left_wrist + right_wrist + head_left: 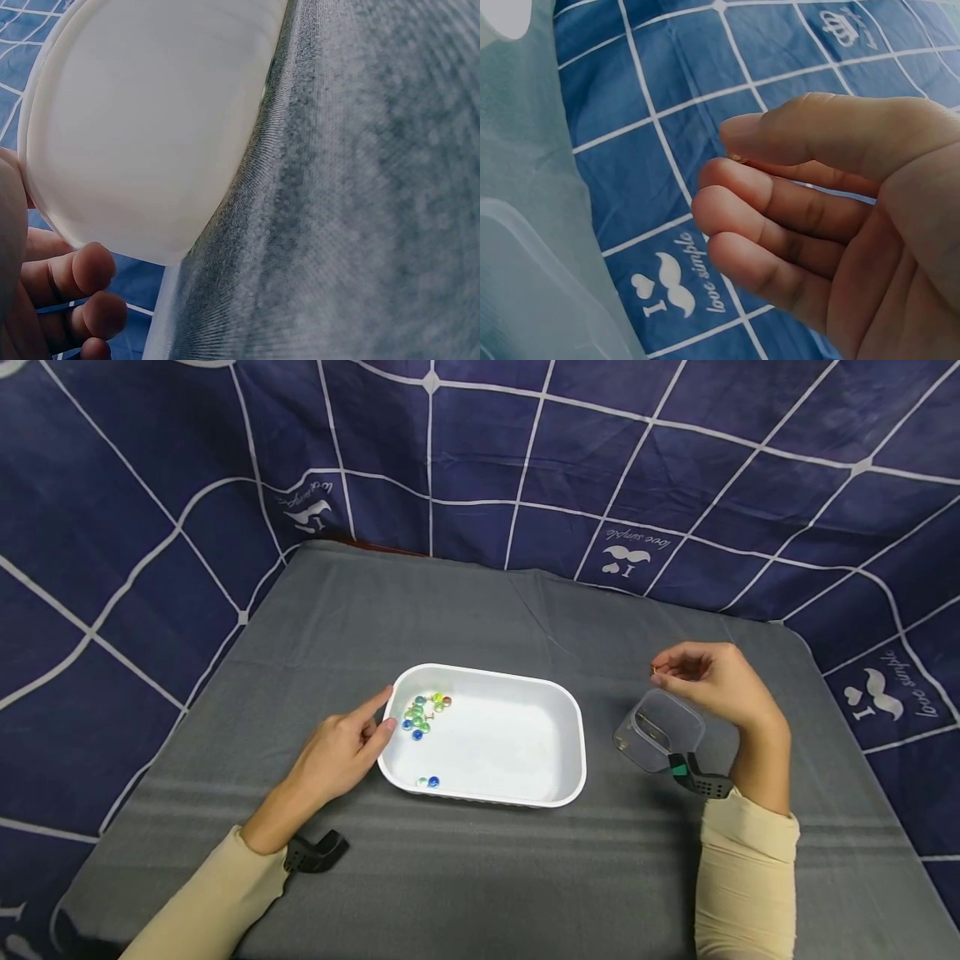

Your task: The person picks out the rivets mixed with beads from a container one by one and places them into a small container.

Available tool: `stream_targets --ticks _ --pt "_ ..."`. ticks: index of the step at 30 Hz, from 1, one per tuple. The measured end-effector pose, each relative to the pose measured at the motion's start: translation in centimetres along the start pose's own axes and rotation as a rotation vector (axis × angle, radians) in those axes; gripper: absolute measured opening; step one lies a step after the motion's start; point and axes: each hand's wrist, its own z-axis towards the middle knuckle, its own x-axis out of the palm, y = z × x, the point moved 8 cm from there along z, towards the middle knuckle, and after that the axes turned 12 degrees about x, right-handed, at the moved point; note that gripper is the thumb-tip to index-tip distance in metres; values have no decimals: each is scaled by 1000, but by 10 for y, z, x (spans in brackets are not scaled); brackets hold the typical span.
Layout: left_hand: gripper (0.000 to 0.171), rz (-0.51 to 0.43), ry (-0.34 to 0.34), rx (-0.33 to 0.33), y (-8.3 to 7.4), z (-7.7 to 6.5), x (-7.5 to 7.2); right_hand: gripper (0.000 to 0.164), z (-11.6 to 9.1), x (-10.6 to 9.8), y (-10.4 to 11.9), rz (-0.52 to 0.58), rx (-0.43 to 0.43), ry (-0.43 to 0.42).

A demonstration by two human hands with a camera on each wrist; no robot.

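Note:
A white tray (510, 735) lies on the grey cloth, with several glass marbles (417, 712) in green, blue, yellow and red in its left part. Small gold bits, perhaps pins, lie among them. My left hand (341, 752) touches the tray's left rim with thumb and forefinger stretched out; its other fingers (94, 268) hang beside the rim. On the right, my right hand (720, 681) pinches a tiny copper-coloured piece (654, 669) between thumb and forefinger. Mostly hidden by the fingertips, its exact kind is unclear. Just below that hand is a clear plastic container (660, 727).
Inside the clear container, a few small gold bits (622, 742) show at the left corner. A blue marble (433, 782) and a pale one sit near the tray's front wall. Blue checked cloth (487, 452) surrounds the grey surface (450, 877).

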Motion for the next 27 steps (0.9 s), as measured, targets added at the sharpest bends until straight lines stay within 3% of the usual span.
stream_targets --ticks 27 --pt "44 1 -16 15 0 0 -1 13 -16 -20 -20 -33 102 64"
